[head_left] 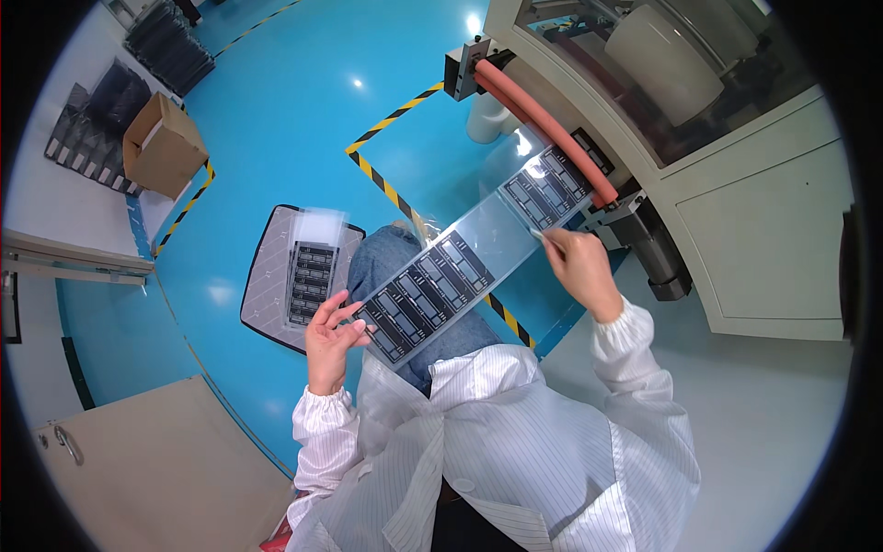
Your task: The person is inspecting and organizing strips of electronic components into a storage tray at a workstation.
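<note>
A long strip of clear film [478, 235] printed with black panels slants across my lap, coming from an orange-red roller [543, 124] on the machine. At its lower-left end, my left hand [333, 342] pinches the film's edge between thumb and fingers. My right hand [581, 267] is closed at the strip's right edge, beside the unprinted gap between two printed sections. A small pale tip shows at its fingertips; what it is, I cannot make out. Left of my knee, a stack of cut printed film sheets [313, 281] lies on a grey pad [265, 281].
The beige machine [773, 239] with a window stands at the right, a dark cylindrical motor [658, 253] below its roller. Black-yellow tape [382, 189] marks the blue floor. An open cardboard box [166, 147] and black stacks [170, 46] stand far left; a pale door [166, 460] is near left.
</note>
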Tool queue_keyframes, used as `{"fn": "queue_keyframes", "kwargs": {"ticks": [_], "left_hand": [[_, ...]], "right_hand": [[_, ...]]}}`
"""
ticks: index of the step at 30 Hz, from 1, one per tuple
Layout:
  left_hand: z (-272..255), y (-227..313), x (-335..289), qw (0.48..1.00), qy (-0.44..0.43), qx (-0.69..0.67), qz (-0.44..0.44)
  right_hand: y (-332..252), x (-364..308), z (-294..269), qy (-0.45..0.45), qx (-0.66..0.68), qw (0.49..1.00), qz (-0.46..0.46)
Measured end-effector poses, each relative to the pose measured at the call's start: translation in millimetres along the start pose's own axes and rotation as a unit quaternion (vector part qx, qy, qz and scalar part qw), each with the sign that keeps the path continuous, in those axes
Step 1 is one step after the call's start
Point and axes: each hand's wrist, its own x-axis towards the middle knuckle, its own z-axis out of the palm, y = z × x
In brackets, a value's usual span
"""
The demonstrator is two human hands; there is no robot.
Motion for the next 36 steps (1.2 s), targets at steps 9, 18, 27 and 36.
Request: {"fn": "queue_keyframes", "kwargs": {"ticks": [9, 18, 27, 36], "left_hand": [[-101, -30, 34, 0.968, 0.203, -0.13, 0.064], [-231, -157, 104, 0.943, 0.32, -0.027, 0.091], [-186, -160, 117, 0.753, 0.495, 0.409, 0.14], [72, -38, 110, 0.979, -0.091, 0.074, 0.169]], "right_hand": [[10, -38, -36, -0.178, 0.232, 0.935, 0.202], [26, -26, -2, -0.157, 0.33, 0.908, 0.207], [22, -21, 10, -0.107, 0.427, 0.874, 0.206], [9, -23, 7, -0.121, 0.435, 0.871, 0.194]]}}
